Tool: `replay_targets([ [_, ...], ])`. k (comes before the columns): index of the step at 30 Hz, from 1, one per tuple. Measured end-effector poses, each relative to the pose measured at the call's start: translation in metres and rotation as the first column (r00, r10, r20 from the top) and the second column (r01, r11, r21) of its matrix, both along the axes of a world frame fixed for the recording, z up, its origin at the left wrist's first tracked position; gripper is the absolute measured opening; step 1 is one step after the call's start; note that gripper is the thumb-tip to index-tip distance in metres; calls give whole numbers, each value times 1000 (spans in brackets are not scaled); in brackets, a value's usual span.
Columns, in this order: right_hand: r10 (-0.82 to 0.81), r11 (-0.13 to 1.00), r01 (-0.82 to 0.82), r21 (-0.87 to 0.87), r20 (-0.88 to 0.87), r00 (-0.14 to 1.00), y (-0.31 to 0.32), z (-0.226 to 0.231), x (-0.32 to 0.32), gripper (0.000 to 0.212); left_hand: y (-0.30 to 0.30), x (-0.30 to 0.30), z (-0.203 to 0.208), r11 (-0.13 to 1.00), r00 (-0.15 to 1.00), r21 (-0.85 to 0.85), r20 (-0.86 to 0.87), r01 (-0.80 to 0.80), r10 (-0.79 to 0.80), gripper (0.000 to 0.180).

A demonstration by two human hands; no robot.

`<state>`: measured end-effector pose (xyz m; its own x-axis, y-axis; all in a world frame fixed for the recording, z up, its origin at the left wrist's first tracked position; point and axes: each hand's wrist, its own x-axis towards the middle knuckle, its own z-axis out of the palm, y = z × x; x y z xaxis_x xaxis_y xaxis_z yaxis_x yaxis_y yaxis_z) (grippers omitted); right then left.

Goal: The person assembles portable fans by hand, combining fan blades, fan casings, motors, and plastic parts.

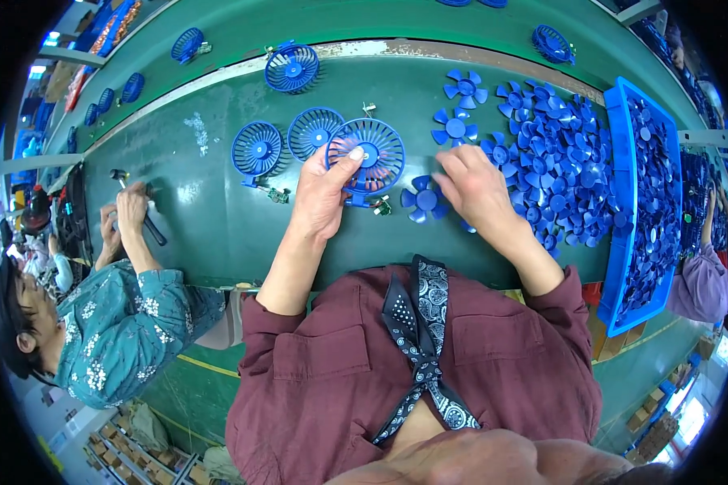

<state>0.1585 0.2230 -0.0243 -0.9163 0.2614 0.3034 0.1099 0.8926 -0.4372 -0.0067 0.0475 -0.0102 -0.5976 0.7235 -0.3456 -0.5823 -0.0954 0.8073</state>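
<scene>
Fan guard (373, 157) in left hand (322, 192); right hand (479, 187) beside loose blades

Held guard: round, blue, slatted, raised above the green table (210, 250) in front of the wearer's chest. Left hand closed on its left side, thumb pressed over the face near the hub, fingers behind the slats. Small circuit board (382, 207) hanging at its lower edge.

Right hand: fingers bent inward, partly curled, palm down. Nearest item a single fan blade (423, 200), just beside the thumb; whether the fingertips have hold of anything, I can't make out.

Left of the held guard: two more guards, one (257, 150) with a board beside its base, the other (309, 129) partly behind the held one. A further guard (292, 69) at the table's far edge.

Right side: blade pile (562, 166) spread on the table, next to a blue tray (620, 303), tilted in view, filled with more blades.

Far left: co-worker in a floral teal top (129, 327), one hand (132, 208) at a dark-handled tool (155, 233).
</scene>
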Motion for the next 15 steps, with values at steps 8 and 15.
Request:
replay_targets([
  [8, 184, 983, -183, -35, 320, 929, -34, 10, 9, 31, 4, 1, 2, 1000, 1000, 9, -2, 7, -7, 22],
  [15, 192, 947, -163, -278, 83, 978, -16, 65, 8, 34, 5, 2, 5, 1000, 1000, -4, -7, 19, -19, 37],
])
